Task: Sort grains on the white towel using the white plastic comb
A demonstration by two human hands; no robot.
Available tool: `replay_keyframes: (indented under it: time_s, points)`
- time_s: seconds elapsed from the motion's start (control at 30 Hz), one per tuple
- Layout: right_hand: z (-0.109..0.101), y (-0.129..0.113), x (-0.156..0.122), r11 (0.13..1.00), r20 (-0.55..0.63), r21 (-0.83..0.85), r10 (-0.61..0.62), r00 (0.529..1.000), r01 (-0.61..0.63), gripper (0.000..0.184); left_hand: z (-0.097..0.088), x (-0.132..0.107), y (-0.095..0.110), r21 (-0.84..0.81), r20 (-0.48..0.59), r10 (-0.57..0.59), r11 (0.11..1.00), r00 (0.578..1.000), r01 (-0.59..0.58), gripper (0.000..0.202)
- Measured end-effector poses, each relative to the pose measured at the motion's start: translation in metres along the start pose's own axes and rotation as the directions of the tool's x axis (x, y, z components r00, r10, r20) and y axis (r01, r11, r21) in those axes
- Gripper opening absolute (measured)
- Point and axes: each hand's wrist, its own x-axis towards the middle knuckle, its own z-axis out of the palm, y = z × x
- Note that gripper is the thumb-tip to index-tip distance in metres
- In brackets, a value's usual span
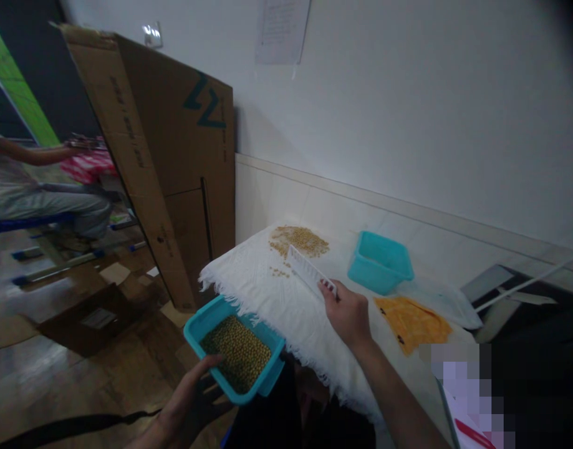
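My left hand [190, 390] grips the near left rim of a teal plastic tub [271, 369], thumb over the edge and fingers underneath. Yellowish beans [239, 350], which look like soybeans, fill part of it. The tub sits at the table's near edge, just below the fringe of a white cloth [267, 296]. In my right hand [348, 313] is a long white plastic strip with a ribbed side [309, 269], closed fingers around its near end. Its far end reaches a spread of loose beans [307, 240] on the cloth. A few stray beans lie nearer.
A second teal tub [377, 265] stands by the wall, with a clear lid [447, 302] and an orange cloth bag [412, 321] near it. Left of the table rises a large cardboard box [187, 149]. Another person [28, 174] sits farther left.
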Motion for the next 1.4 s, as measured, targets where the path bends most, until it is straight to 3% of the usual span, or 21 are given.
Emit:
replay_keyframes:
  time_s: [0.13, 0.37, 0.6, 0.7, 0.87, 1.07, 1.4]
  points:
    - [0.01, 0.021, -0.002, 0.994, -0.024, -0.097, 0.056, 0.998, -0.058, 0.053, 0.012, -0.002, 0.009, 0.07, -0.065, -0.081, 0.994, 0.995, 0.085, 0.053]
    - [0.012, 0.016, -0.009, 0.998, 0.021, -0.06, -0.022, 1.0, 0.023, 0.047, 0.019, -0.013, 0.01, 0.056, -0.073, -0.012, 0.998, 0.997, 0.016, 0.047]
    - [0.015, 0.018, -0.008, 0.988, 0.014, -0.139, -0.064, 0.998, 0.065, 0.042, 0.026, -0.016, 0.013, 0.055, -0.071, -0.013, 0.998, 0.997, 0.017, 0.043]
    - [0.014, 0.015, -0.009, 0.99, 0.02, -0.111, -0.091, 0.996, 0.092, 0.04, 0.024, -0.013, 0.013, 0.065, -0.12, -0.027, 0.997, 0.992, 0.035, 0.044]
    - [0.009, 0.01, -0.012, 0.99, -0.015, -0.108, -0.097, 0.995, 0.094, 0.04, 0.016, -0.01, 0.011, 0.067, -0.07, -0.013, 0.998, 0.997, 0.018, 0.049]
    - [0.001, 0.005, -0.017, 0.989, -0.02, -0.085, -0.125, 0.992, 0.122, 0.038, 0.015, -0.01, 0.011, 0.069, -0.099, -0.04, 0.997, 0.994, 0.047, 0.054]
    - [-0.003, -0.002, -0.016, 0.982, -0.014, 0.008, -0.191, 0.982, 0.191, 0.033, 0.004, 0.0, 0.005, 0.001, -0.017, -0.005, 1.0, 1.0, 0.005, 0.05]
